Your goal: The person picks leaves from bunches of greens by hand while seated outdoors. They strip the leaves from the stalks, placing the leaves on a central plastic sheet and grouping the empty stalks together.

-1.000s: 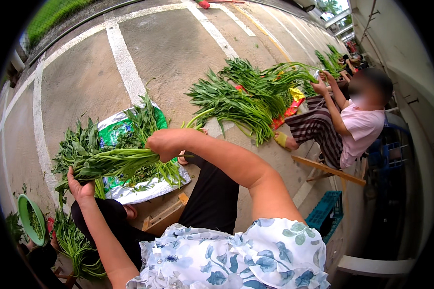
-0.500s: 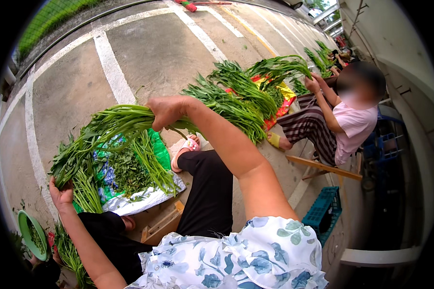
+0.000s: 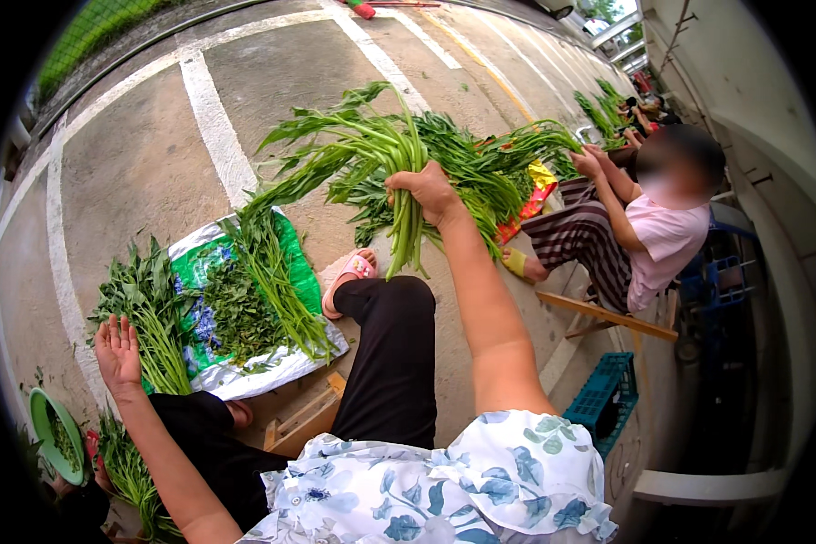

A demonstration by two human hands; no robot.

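My right hand (image 3: pixel 426 189) is closed round the stems of a bunch of leafy greens (image 3: pixel 372 150), raised above the ground with its leaves fanning out to the left. The stem ends hang below my fist. Over on the left, my left hand (image 3: pixel 118 354) holds nothing; its fingers are spread, palm up. Close to it lies a pile of long-stemmed greens (image 3: pixel 154 313). Beside that pile, a green and white plastic sack (image 3: pixel 299 263) lies flat, bearing loose picked leaves (image 3: pixel 240 313) and more long stems (image 3: pixel 276 281).
At the right sits another person (image 3: pixel 666 227), holding greens over a red and yellow sheet (image 3: pixel 539 195). A teal crate (image 3: pixel 603 399) stands to my right, a small wooden stool (image 3: pixel 304 422) by my legs. Far left is a green basin (image 3: pixel 41 426) with leaves.
The bunch has swung from the left, over the sack, toward the upper middle in my right hand. My left hand has let go of its leafy end and opened.
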